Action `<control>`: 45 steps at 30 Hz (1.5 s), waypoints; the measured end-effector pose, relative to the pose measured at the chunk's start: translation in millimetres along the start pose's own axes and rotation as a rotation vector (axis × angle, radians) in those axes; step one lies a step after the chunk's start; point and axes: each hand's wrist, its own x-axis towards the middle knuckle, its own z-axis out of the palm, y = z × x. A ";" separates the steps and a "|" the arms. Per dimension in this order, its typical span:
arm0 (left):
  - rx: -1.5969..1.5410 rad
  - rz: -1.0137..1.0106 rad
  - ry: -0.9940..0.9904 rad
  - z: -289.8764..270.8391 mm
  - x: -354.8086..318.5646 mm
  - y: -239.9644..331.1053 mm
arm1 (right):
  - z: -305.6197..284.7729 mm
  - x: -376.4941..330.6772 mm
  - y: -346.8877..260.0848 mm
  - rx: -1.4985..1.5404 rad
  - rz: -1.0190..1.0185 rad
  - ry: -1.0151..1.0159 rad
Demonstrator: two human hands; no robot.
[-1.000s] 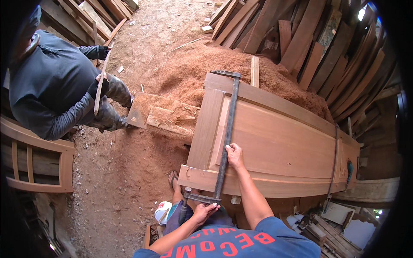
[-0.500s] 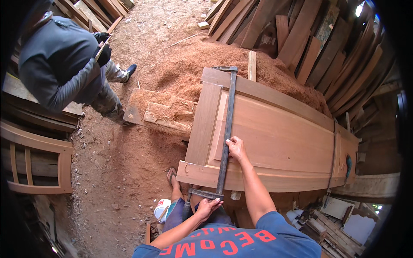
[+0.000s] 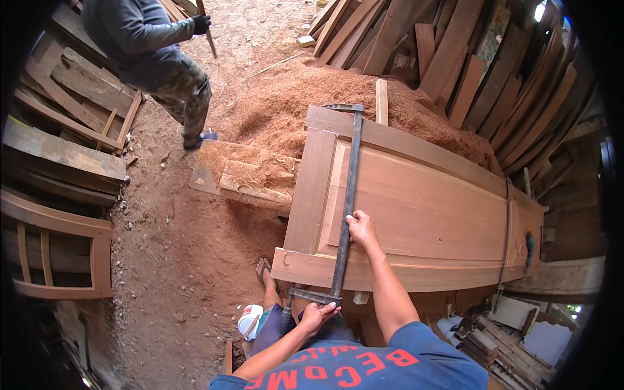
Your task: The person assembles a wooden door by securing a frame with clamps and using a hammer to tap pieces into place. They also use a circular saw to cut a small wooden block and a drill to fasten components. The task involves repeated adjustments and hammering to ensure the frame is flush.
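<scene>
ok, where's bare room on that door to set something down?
The wide centre panel of the door, between the near bar clamp and the far clamp, is bare. The near end is crowded: right hand on the bar, left hand at its screw end.

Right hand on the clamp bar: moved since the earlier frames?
No. The right hand rests at the same spot on the long bar clamp, just above the near rail of the wooden door. The picture shift comes from the head camera.
</scene>
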 end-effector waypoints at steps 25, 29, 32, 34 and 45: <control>0.047 0.061 0.008 -7.2 12.7 10.0 | -7.6 25.2 -34.4 -0.298 -0.190 0.064; 0.171 0.056 0.050 -7.5 13.6 8.8 | -12.0 28.9 -32.3 -0.226 -0.209 0.041; 0.202 0.059 0.067 -6.7 14.7 6.6 | -13.3 19.2 -22.6 -0.184 -0.276 0.086; 0.204 0.047 0.092 -7.2 14.5 6.7 | -14.4 -4.3 -22.2 -0.121 -0.288 0.136; 0.172 -0.030 0.083 -7.2 17.4 12.8 | 8.2 -292.2 165.3 0.213 0.348 -0.582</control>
